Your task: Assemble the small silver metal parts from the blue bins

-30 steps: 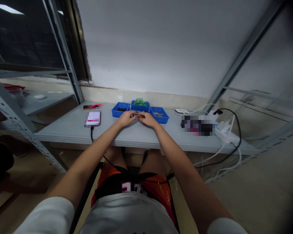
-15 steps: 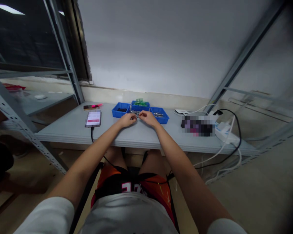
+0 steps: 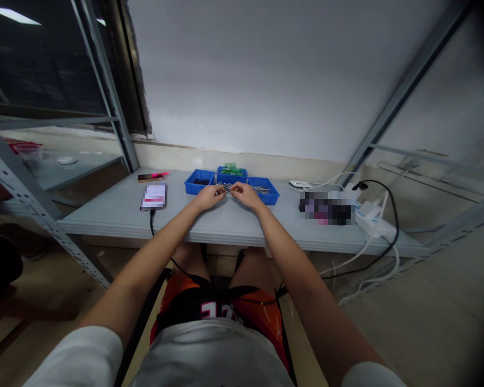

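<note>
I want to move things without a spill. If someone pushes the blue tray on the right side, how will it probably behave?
The right blue tray looks like thin, shallow plastic, so it is probably light and would slide easily on the smooth grey table. Its low walls and wide base make tipping unlikely. The small metal parts inside lie loose, so a quick push may shift or rattle them.

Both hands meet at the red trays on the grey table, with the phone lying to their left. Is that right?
Not quite: the head view shows the trays are blue, not red. The rest holds: the left hand and right hand meet fingertip to fingertip in front of them on the grey table, and the phone lies to their left.
</note>
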Motion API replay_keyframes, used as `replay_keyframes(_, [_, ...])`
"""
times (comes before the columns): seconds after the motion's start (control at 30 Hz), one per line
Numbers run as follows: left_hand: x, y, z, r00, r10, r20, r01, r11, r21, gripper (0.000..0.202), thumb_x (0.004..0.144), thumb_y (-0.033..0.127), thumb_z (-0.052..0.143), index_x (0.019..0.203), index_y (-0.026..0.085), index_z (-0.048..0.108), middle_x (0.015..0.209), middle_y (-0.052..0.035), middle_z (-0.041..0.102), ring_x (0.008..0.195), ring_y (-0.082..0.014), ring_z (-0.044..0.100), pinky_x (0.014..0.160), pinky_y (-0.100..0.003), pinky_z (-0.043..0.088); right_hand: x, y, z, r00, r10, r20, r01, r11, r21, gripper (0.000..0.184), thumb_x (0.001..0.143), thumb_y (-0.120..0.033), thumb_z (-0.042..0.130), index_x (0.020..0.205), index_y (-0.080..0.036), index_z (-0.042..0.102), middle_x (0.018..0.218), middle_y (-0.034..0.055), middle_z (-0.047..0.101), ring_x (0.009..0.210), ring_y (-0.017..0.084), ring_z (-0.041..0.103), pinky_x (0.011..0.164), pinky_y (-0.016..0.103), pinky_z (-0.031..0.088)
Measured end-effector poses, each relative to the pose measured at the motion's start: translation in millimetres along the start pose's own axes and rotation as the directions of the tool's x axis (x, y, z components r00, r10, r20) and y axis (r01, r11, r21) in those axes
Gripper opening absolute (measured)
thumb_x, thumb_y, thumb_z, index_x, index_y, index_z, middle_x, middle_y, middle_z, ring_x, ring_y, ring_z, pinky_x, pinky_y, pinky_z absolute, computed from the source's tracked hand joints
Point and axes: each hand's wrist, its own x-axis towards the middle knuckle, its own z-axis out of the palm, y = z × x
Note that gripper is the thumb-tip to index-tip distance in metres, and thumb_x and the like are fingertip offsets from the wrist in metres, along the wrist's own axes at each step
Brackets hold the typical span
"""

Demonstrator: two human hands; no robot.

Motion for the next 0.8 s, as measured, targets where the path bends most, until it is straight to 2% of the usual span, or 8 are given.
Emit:
replay_keyframes(0.2, [-0.2, 5.6, -3.3, 0.999, 0.001, -0.048, -0.002, 1.0, -0.01, 0.028, 0.086, 0.033, 0.051, 0.095, 0.014, 0.069, 0.084, -0.0064, 0.07, 0.069, -0.0162, 0.059, 0.064, -0.026, 0.043, -2.4, 1.2, 0.8, 1.0, -0.005, 0.03, 0.007, 0.998, -0.063, 0.014, 0.077, -0.027, 0.054, 0.08, -0.016, 0.063, 0.075, 0.0017, 0.064, 0.069, 0.014, 0.055, 0.069, 0.026, 0.041])
replay_keyframes(0.53, [0.1, 7.3, -3.1, 0.996, 0.07, -0.056, -0.071, 0.997, -0.021, 0.025, 0.087, 0.03, 0.05, 0.096, 0.015, 0.068, 0.092, -0.006, 0.07, 0.072, -0.015, 0.059, 0.069, -0.026, 0.045, -1.0, 3.3, 4.2, 0.995, -0.028, 0.094, 0.043, 0.985, -0.169, 0.014, 0.078, -0.024, 0.053, 0.082, -0.017, 0.065, 0.079, 0.0022, 0.065, 0.073, 0.014, 0.056, 0.069, 0.024, 0.04])
replay_keyframes(0.8, [0.7, 7.1, -3.5, 0.996, 0.07, -0.056, -0.072, 0.997, -0.022, 0.026, 0.088, 0.031, 0.05, 0.096, 0.014, 0.069, 0.09, -0.0067, 0.069, 0.07, -0.0149, 0.058, 0.068, -0.026, 0.044, -2.7, -2.4, 4.3, 0.993, -0.017, 0.115, 0.032, 0.992, -0.125, 0.014, 0.078, -0.023, 0.055, 0.083, -0.016, 0.065, 0.079, 0.0023, 0.065, 0.071, 0.013, 0.056, 0.07, 0.025, 0.04])
